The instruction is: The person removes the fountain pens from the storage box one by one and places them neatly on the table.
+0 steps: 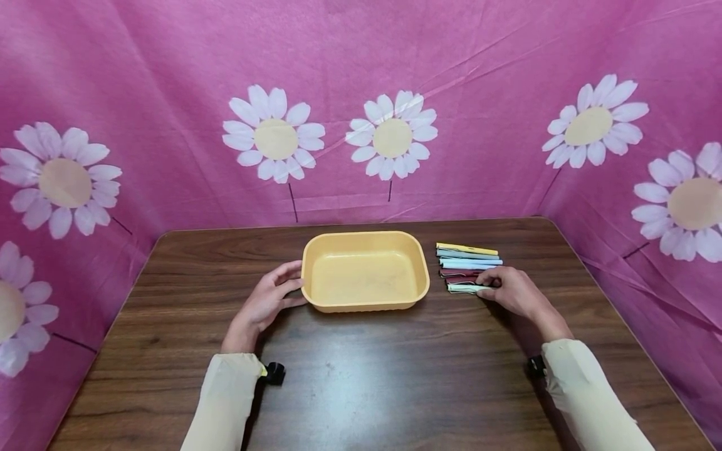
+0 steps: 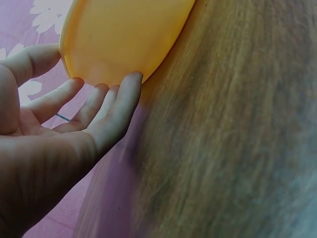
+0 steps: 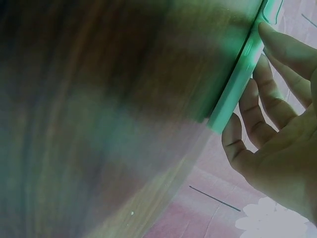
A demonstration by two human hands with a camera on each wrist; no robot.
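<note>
A yellow plastic tray (image 1: 365,307) stands on the brown table. At its left end my left hand (image 1: 269,299) touches the rim with extended fingers; the left wrist view shows the fingertips (image 2: 132,79) right against the tray's edge. To the right of the tray, several capped pens lie in a row. My right hand (image 1: 514,293) pinches the nearest one, a mint green pen (image 1: 464,288), by its right end. In the right wrist view the thumb presses the side of this pen (image 3: 233,94), and the other fingers curl along it.
Behind the mint green pen lie dark red pens (image 1: 455,274), a light blue pen (image 1: 468,265), a grey-teal pen (image 1: 468,255) and a yellow pen (image 1: 467,248). A pink cloth (image 1: 338,50) with big white daisies hangs round the wooden table (image 1: 338,388).
</note>
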